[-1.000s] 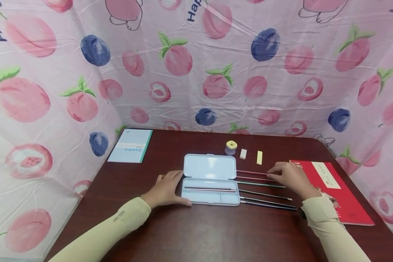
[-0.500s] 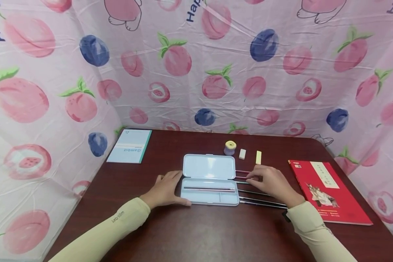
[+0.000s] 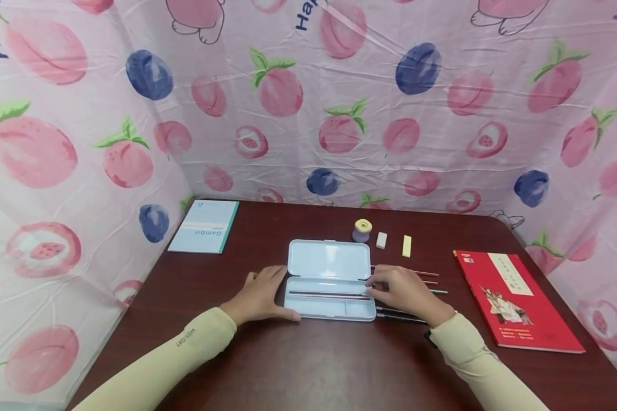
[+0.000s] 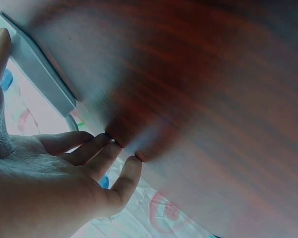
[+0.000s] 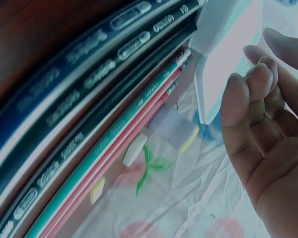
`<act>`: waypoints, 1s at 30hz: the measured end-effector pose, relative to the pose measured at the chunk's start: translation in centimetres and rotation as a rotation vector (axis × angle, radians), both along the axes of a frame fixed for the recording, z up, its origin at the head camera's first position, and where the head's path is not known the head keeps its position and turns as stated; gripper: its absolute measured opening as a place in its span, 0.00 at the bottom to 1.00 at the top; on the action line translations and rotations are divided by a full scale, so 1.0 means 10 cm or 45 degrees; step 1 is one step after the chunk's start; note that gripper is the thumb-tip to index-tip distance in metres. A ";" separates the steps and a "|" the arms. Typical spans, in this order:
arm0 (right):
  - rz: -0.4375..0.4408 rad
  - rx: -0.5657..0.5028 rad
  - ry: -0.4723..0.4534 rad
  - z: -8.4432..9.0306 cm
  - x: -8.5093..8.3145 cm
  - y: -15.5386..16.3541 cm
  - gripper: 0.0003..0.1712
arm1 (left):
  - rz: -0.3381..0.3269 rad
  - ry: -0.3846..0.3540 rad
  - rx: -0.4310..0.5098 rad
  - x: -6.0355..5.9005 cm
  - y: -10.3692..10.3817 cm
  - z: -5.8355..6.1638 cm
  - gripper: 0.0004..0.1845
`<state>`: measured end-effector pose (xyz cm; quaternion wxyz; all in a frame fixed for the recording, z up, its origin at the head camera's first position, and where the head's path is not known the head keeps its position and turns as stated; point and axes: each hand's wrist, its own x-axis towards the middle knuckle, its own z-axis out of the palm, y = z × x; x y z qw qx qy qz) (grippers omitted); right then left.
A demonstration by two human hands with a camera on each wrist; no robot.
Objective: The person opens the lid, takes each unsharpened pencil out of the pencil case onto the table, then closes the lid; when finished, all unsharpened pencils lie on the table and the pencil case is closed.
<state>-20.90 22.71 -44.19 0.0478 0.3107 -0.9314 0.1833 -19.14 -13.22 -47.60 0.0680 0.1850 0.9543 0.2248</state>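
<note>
A pale blue pencil case [image 3: 329, 260] lies with its lid raised in the head view. Slim pencils [image 3: 329, 295] lie lengthwise in its tray. My left hand [image 3: 257, 294] spreads around the case's left side, its thumb by the front corner; the left wrist view shows the other fingertips on the table. At the tray's right end is my right hand [image 3: 403, 291], fingers loosely bent, nothing visible between them in the right wrist view. Beneath and beside it lie several loose pencils, among them a green pencil [image 5: 119, 131] and a dark blue pencil [image 5: 64, 74].
Behind the case stand a yellow-topped purple pencil sharpener-like item [image 3: 362, 230], a white eraser [image 3: 381, 240] and a yellow block [image 3: 407, 246]. A red book [image 3: 519, 302] lies at right, a pale blue notebook [image 3: 204, 226] at far left. Printed cloth [image 3: 298, 154] walls the table.
My right hand has moved left along the loose pencils, from their far ends to the right end of the case. My left hand has kept its place.
</note>
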 end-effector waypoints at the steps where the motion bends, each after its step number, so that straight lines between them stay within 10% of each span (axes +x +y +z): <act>1: 0.008 0.007 -0.001 -0.01 -0.01 -0.01 0.08 | 0.001 0.001 -0.001 0.00 0.00 0.00 0.69; 30: 0.116 0.126 -0.109 -0.11 -0.13 -0.07 0.04 | 0.001 0.018 -0.031 -0.03 0.00 -0.05 0.71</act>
